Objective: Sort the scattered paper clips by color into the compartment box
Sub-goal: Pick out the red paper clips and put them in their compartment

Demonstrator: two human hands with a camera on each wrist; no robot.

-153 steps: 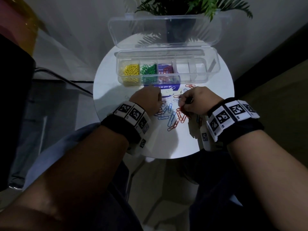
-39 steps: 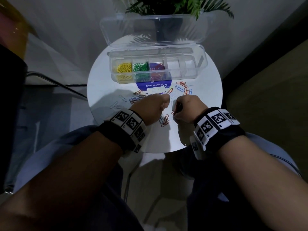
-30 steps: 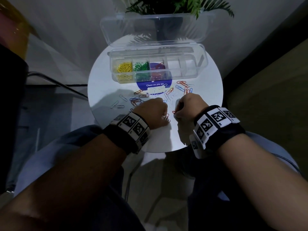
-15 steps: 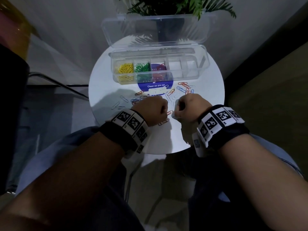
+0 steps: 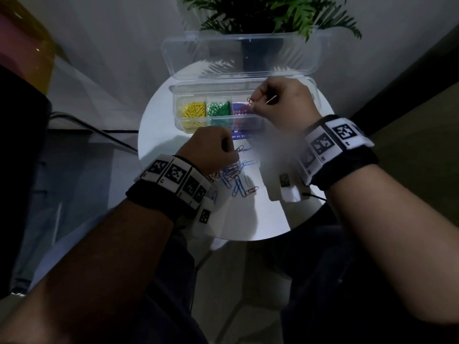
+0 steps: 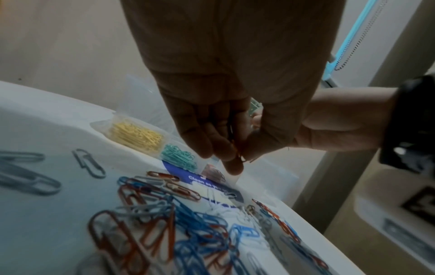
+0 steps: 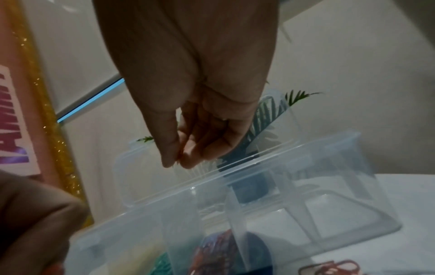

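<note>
The clear compartment box (image 5: 248, 88) stands open at the back of the round white table (image 5: 260, 219). It holds yellow clips (image 5: 194, 111), green clips (image 5: 218, 109) and red clips (image 7: 216, 251) in its left three compartments. My right hand (image 5: 253, 104) hovers over the third compartment and pinches red paper clips (image 5: 250, 100) between thumb and fingers. My left hand (image 5: 232, 151) is curled just above the loose pile of blue, red and grey clips (image 5: 233, 175). In the left wrist view it pinches a red clip (image 6: 238, 151).
The box lid (image 5: 238, 55) stands upright behind the box, with a potted plant (image 5: 268, 16) behind it. The right-hand compartments (image 7: 341, 219) hold nothing. A blue round sticker (image 6: 200, 181) lies on the table under the box's front. Grey clips (image 6: 89, 163) lie left of the pile.
My right hand has lifted from the pile and moved forward over the box's third compartment with red clips. My left hand has stayed by the pile.
</note>
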